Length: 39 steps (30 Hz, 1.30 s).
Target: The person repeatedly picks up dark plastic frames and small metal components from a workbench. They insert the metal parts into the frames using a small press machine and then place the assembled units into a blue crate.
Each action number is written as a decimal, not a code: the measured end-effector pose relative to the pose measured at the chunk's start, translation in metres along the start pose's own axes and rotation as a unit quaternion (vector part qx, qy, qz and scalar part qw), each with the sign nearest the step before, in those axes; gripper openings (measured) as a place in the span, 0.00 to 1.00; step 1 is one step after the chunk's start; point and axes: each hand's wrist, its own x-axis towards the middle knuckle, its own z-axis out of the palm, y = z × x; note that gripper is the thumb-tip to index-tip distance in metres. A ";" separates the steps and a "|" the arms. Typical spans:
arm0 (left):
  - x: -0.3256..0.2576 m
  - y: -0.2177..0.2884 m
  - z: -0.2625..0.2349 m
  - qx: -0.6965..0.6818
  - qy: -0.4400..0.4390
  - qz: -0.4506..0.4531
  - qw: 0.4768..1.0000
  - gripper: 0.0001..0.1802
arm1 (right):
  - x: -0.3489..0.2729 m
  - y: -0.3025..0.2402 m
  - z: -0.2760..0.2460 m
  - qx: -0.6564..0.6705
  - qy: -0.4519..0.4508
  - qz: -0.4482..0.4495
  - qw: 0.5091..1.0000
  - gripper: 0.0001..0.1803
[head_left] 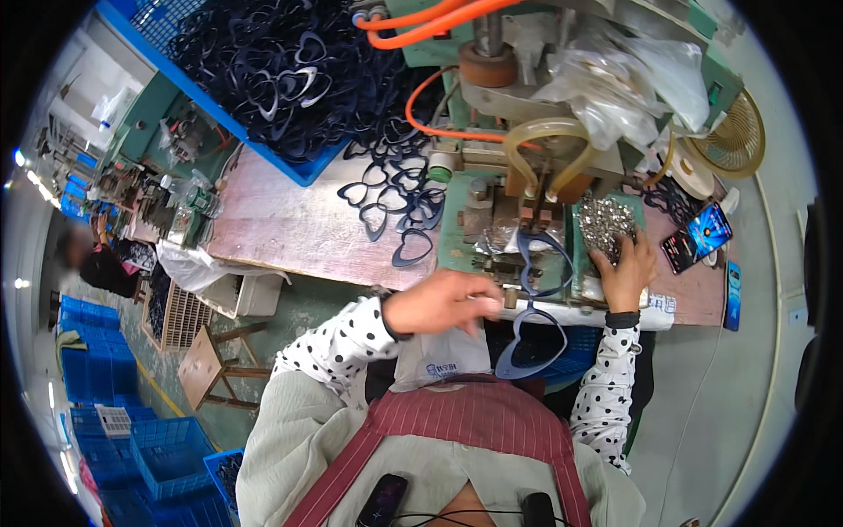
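My left hand (448,303) is just left of a dark-blue heart-shaped eyeglass front (533,338). Its fingers are loosely bent and apart, somewhat blurred, and I see nothing held in them. One lens opening of that eyeglass front sits in the fixture of a green bench machine (479,215); the other hangs over the table's front edge. My right hand (628,274) reaches into a heap of small shiny metal parts (606,224) on a tray right of the fixture. Its thumb and forefinger are spread at the heap's near edge; any part under the fingertips is too small to tell.
Loose eyeglass fronts (386,198) lie on the table beside a heaped blue crate (299,167). Orange hoses (421,31) cross above. Two phones (698,237) and a fan (733,132) are on the right. A wooden stool (202,364) and blue crates stand left; another person sits far left.
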 end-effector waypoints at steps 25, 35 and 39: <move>-0.003 -0.130 -0.168 0.240 0.618 -0.071 0.745 0.18 | 0.017 -0.012 -0.010 0.272 0.057 0.064 0.958 0.07; 0.014 -0.042 -0.089 -0.053 0.505 0.171 0.845 0.10 | 0.027 -0.108 -0.089 0.488 -0.100 0.019 0.867 0.10; 0.014 -0.020 -0.051 0.169 0.576 0.230 0.766 0.07 | 0.026 -0.119 -0.081 0.502 -0.128 0.066 0.853 0.17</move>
